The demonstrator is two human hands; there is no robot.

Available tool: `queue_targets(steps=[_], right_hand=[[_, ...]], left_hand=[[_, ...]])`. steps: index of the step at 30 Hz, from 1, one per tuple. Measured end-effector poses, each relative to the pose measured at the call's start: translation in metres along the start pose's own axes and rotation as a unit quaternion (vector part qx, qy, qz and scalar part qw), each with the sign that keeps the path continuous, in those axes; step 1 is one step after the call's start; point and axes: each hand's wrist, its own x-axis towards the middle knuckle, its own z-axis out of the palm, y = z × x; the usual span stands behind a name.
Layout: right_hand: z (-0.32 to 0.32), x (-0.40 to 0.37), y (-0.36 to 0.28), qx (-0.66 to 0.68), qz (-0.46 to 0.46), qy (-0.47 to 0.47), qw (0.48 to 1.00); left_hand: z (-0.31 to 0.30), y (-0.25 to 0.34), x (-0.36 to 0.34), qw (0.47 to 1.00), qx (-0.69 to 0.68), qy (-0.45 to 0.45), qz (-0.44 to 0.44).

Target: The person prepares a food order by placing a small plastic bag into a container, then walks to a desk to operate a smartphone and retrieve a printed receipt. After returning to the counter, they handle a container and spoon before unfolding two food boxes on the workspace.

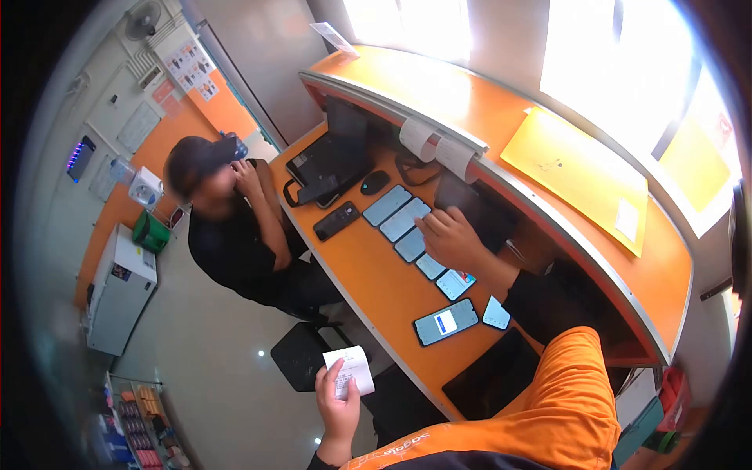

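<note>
In my left hand point(339, 407) is a white printed receipt point(356, 368), pinched between thumb and fingers beyond the desk's near edge. My right hand point(450, 239) hovers over or touches a row of phones, its fingers curled together; anything inside them is hidden. By its fingertips is a phone with a lit screen point(405, 219). Another lit phone point(377, 204) lies farther along the row, and several more run toward me, one with a coloured picture point(455, 283). Closer to me rests a larger phone showing a pop-up box point(446, 321), beside a small pale-screened piece point(495, 312).
Across the orange desk point(364, 274) sits a person in black point(235, 243). A dark phone point(336, 221), a mouse point(375, 182) and a black device point(329, 160) lie near them. Printed paper strips point(439, 149) hang under the raised counter, where a yellow envelope point(576, 176) lies. A black stool point(301, 356) stands below.
</note>
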Motion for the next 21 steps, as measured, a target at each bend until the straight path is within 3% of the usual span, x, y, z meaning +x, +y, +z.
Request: queue_targets(steps=[3,5,8,11,21], right_hand=[[0.075,-0.053,0.023,-0.009,0.132,-0.064,0.989],[0.087,-0.071,0.032,-0.065,0.189,-0.08,0.976],[0.102,-0.078,0.049,-0.128,0.187,-0.09,0.97],[0.112,-0.077,0.058,-0.135,0.178,-0.063,0.973],[0.131,-0.054,0.065,-0.156,0.204,-0.112,0.96]], left_hand=[[0.003,-0.003,-0.002,1.0,0.003,-0.013,0.001],[0.004,-0.002,-0.004,1.0,0.002,-0.023,0.0],[0.007,0.002,-0.006,1.0,0.011,-0.028,0.005],[0.01,0.006,-0.008,0.999,0.01,-0.032,0.006],[0.014,0.003,-0.014,0.999,0.026,-0.044,0.014]])
